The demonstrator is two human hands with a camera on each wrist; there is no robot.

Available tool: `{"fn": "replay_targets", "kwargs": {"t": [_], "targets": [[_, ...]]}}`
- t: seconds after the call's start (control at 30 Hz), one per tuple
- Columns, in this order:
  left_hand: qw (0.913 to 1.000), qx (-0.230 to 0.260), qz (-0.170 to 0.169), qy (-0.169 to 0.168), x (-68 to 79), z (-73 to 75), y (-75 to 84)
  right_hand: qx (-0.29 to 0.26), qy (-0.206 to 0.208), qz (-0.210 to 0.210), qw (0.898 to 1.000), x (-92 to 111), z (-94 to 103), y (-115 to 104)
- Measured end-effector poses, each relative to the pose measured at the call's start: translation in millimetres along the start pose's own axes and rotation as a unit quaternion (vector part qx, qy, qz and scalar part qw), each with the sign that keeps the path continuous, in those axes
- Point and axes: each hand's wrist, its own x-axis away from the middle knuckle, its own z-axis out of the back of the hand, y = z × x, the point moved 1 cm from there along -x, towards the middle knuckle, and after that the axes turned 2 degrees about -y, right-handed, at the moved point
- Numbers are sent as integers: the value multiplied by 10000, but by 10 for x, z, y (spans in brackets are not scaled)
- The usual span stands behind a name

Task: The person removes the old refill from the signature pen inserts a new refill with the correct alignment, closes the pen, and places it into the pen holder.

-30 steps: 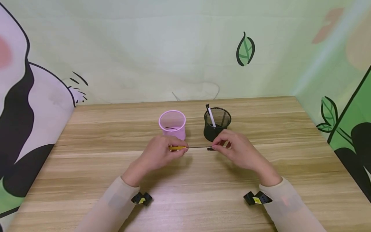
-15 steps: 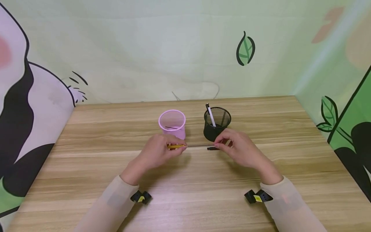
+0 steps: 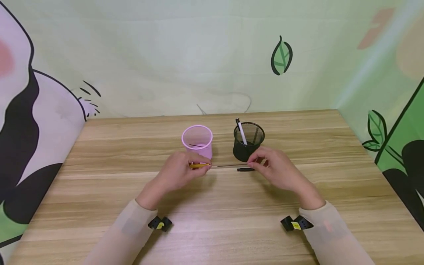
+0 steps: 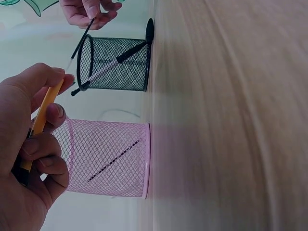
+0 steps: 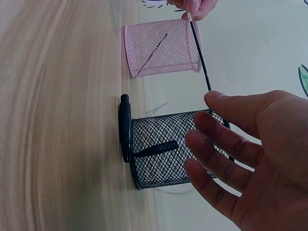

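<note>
My left hand (image 3: 175, 171) grips a yellow pen barrel (image 4: 44, 108), its black end lying against the palm in the left wrist view. From the barrel's tip a thin dark pen refill (image 5: 199, 55) with a clear end runs across to my right hand (image 3: 278, 171), which pinches its other end between thumb and forefinger. Whether the clear end still sits inside the barrel is hidden by the left fingers. Below the right fingertips a black tapered pen part (image 5: 125, 127) lies on the table, close to the black mesh pen holder (image 3: 244, 151).
A pink mesh pen holder (image 3: 200, 151) stands behind the left hand, with a thin dark stick (image 4: 113, 161) inside. The black holder contains a white pen (image 3: 242, 132) with a black end. Wooden table (image 3: 212, 228) spreads in front; a printed cloth wall (image 3: 149, 62) rises behind.
My hands have drawn slightly apart, left hand to the left, right hand to the right. A longer stretch of the refill now shows between them, and more of the black pen part is uncovered.
</note>
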Motion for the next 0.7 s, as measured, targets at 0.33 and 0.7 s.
{"fn": "replay_targets", "kwargs": {"t": [0.33,0.7], "targets": [[10000,16,-84,19,-7,-13,-25,6,57,-19,10000,-1,-27,13],[9999,44,-113,70,-2,-8,-27,262,-109,-176,9994,-19,-96,30]]}}
